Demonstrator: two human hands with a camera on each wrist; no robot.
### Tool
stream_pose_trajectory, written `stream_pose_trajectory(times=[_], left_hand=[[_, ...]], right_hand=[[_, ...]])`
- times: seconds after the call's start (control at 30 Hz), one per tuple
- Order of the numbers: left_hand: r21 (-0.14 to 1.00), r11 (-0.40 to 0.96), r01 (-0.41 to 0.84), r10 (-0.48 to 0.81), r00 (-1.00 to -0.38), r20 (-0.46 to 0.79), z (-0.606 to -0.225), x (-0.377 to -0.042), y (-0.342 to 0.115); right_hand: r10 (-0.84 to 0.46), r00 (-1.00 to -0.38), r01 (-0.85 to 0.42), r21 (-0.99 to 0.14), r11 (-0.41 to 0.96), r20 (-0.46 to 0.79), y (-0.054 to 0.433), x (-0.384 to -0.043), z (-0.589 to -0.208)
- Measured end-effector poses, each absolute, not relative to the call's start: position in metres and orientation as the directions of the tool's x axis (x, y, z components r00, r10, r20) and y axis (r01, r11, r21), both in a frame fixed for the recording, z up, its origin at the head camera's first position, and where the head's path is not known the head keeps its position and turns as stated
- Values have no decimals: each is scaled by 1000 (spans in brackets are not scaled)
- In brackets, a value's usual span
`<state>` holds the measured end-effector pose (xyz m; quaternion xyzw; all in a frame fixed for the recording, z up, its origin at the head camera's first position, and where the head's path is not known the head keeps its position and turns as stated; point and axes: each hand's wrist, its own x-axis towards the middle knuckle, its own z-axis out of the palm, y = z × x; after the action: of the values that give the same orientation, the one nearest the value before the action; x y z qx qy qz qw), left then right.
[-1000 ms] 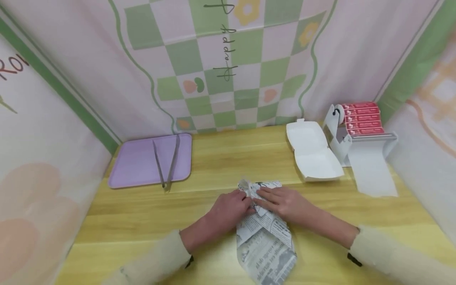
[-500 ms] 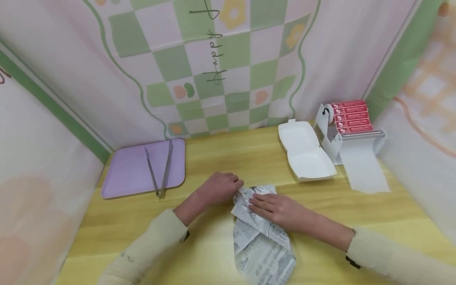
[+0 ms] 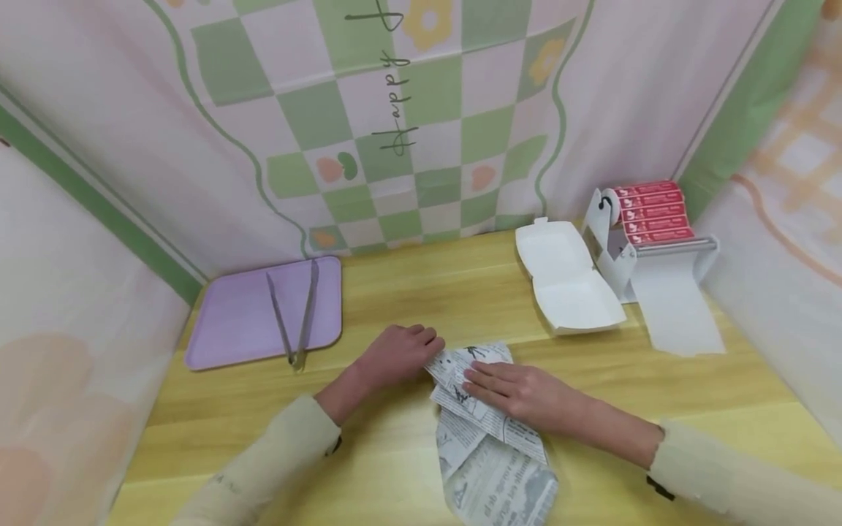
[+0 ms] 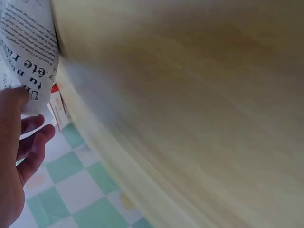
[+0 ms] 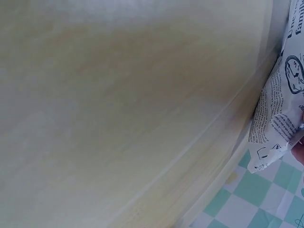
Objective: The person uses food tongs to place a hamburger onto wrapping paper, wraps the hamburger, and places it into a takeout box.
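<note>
A folded sheet of newsprint-patterned wrapping paper [image 3: 496,475] lies on the wooden table, its far part folded over into overlapping layers. My left hand [image 3: 401,351] pinches the paper's upper left corner. In the left wrist view, the thumb of that hand [image 4: 12,156] overlaps the printed paper [image 4: 28,42], and the other fingers are bent behind it. My right hand [image 3: 526,394] rests on the upper folded part with its fingers straight and together. Only a bit of the right hand [image 5: 299,151] shows at the right wrist view's edge, beside the paper [image 5: 278,104].
Metal tongs [image 3: 304,321] lie spread across a purple tray [image 3: 230,314] at the back left. An opened white takeaway box [image 3: 575,292] stands at the back right. Next to it is a dispenser [image 3: 618,270] with a roll of red labels [image 3: 658,212]. A patterned curtain [image 3: 421,146] hangs behind the table.
My left hand has shifted left and away from the right hand, drawing the paper's corner outward. The right hand stays on the paper with little movement. The head view has turned slightly.
</note>
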<state>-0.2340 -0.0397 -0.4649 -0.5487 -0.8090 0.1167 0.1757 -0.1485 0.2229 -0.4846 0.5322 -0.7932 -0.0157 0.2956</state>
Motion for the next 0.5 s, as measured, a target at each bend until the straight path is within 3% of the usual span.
stream_pose_trajectory(times=[0.2, 0.3, 0.4, 0.5], left_hand=[[-462, 299, 835, 954, -242, 179, -469, -234, -40], [-481, 288, 828, 957, -226, 183, -472, -235, -47], [-441, 306, 844, 952, -272, 140, -469, -234, -56], [-338, 372, 865, 928, -359, 102, -457, -227, -62]], right_hand=[[-838, -242, -837, 332, 436, 490, 225, -146, -483], [-837, -244, -836, 332, 437, 490, 224, -147, -482], [-839, -235, -835, 339, 433, 491, 222, -149, -483], [-839, -214, -835, 352, 423, 500, 220, -150, -485]])
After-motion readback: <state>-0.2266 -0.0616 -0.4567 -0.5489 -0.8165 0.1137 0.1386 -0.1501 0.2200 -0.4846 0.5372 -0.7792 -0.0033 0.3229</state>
